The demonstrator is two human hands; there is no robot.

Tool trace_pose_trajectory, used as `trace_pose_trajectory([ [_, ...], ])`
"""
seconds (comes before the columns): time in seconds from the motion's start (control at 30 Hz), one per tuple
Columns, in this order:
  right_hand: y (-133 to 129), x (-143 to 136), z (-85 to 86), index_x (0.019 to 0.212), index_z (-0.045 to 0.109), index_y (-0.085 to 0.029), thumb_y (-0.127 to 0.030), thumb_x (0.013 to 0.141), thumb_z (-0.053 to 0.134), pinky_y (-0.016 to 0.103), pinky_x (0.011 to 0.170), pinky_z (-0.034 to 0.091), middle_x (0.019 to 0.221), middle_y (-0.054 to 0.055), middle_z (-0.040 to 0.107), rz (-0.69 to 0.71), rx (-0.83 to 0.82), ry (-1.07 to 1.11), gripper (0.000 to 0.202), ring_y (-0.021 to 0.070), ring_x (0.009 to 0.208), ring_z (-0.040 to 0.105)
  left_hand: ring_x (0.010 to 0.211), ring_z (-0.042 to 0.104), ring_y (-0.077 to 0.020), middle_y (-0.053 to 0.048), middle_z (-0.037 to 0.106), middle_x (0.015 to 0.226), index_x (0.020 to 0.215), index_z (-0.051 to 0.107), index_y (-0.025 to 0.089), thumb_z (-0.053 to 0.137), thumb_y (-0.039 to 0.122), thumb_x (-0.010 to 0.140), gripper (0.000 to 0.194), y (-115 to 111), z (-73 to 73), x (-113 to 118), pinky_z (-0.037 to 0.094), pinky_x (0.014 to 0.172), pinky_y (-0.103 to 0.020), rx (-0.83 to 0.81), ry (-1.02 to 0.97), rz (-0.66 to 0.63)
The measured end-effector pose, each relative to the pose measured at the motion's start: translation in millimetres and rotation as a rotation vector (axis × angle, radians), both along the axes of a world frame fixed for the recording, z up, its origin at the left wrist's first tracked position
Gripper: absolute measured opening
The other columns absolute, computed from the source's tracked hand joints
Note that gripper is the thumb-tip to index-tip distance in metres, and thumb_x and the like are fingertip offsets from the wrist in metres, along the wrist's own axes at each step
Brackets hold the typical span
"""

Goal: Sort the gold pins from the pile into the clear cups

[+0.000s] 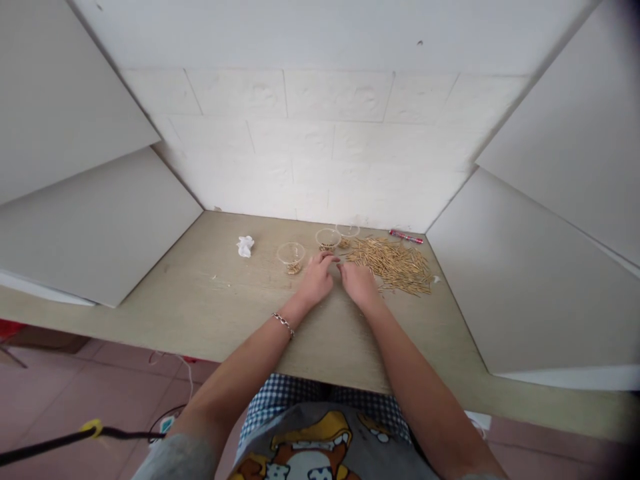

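Bare hands, one pair, at centre of a pale worktop (225, 320): left hand (317, 277) with fingers part bent and reaching forward, right hand (357, 283) more tightly curled, the fingertips close together; whether either pinches a piece cannot be told at this size. Step in hand, by judgement — close fingertip work on small pieces, both hands together. On the left wrist, just behind the grip: one chain bracelet (283, 325). Beside the right hand and spreading beyond it to the right: one heap of slim gold-coloured pieces (393, 263), loose, lying at mixed angles. Just beyond the left fingers: middle clear cup (327, 236), gold pieces low inside. Beside the left hand, to its left: left clear cup (290, 257), a few gold pieces within. Behind the middle cup, slightly right: far clear cup (349, 230), likewise part stocked. Farther left of the grip: one crumpled white tissue (245, 246). Farther right, beyond the heap: one red patterned tube (406, 237). Next move, by judgement — calls for a light, precise pinch, with knuckles clear of the cup rims.
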State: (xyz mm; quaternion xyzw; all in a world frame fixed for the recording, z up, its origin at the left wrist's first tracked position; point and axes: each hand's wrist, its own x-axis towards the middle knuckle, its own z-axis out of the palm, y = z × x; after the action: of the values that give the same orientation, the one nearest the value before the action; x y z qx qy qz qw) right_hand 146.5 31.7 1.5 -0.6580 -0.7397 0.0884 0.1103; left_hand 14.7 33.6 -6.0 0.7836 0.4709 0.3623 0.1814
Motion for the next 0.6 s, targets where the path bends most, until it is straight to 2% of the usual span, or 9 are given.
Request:
trace_pose_trajectory([
  [0.13,2.8,5.5,-4.6,0.076,0.056,-0.018,-0.038,0.091,0.021,0.026,0.058,0.035,0.068,0.005,0.06,-0.034,0.135,0.39,0.043,0.0167,0.065,0.054,0.098,0.052,-0.018,-0.008,0.058,0.105,0.099,0.058,0.014,0.04,0.0,0.065,0.041,-0.8,5.5,0.4,0.04,0.09,-0.033,-0.208,-0.195,-0.016],
  [0.23,1.9,4.4,-5.0,0.063,0.046,-0.019,-0.047,0.089,0.021,0.025,0.054,0.032,0.057,0.001,0.051,-0.04,0.173,0.623,0.045,0.0148,0.057,0.048,0.085,0.054,-0.015,-0.005,0.062,0.094,0.093,0.06,0.014,0.048,0.015,0.074,0.023,-0.6,7.6,2.1,0.042,0.078,-0.028,-0.433,-0.463,-0.068],
  [0.3,0.3,2.3,-3.7,0.061,0.042,-0.02,-0.05,0.087,0.022,0.026,0.054,0.032,0.057,0.001,0.049,-0.026,0.186,0.723,0.045,0.0143,0.056,0.046,0.074,0.053,-0.0121,-0.003,0.062,0.086,0.089,0.061,0.014,0.056,0.027,0.073,0.021,0.0,7.2,3.4,0.041,0.069,-0.024,-0.541,-0.619,-0.111],
  [0.4,-2.2,-0.4,-0.7,0.061,0.042,-0.02,-0.051,0.086,0.024,0.026,0.055,0.033,0.058,0.001,0.049,-0.018,0.205,0.798,0.043,0.0144,0.057,0.046,0.062,0.047,-0.0081,0.001,0.059,0.075,0.084,0.062,0.015,0.063,0.034,0.068,0.025,0.3,6.2,4.8,0.035,0.058,-0.021,-0.627,-0.739,-0.117],
  [0.6,-7.7,-6.8,-2.1,0.066,0.046,-0.02,-0.046,0.087,0.025,0.027,0.057,0.036,0.059,0.001,0.05,0.032,0.2,0.803,0.039,0.0149,0.058,0.047,0.06,0.043,-0.0068,0.001,0.059,0.074,0.081,0.064,0.016,0.066,0.036,0.065,0.026,-2.1,9.4,5.5,0.032,0.057,-0.02,-0.663,-0.834,-0.06],
])
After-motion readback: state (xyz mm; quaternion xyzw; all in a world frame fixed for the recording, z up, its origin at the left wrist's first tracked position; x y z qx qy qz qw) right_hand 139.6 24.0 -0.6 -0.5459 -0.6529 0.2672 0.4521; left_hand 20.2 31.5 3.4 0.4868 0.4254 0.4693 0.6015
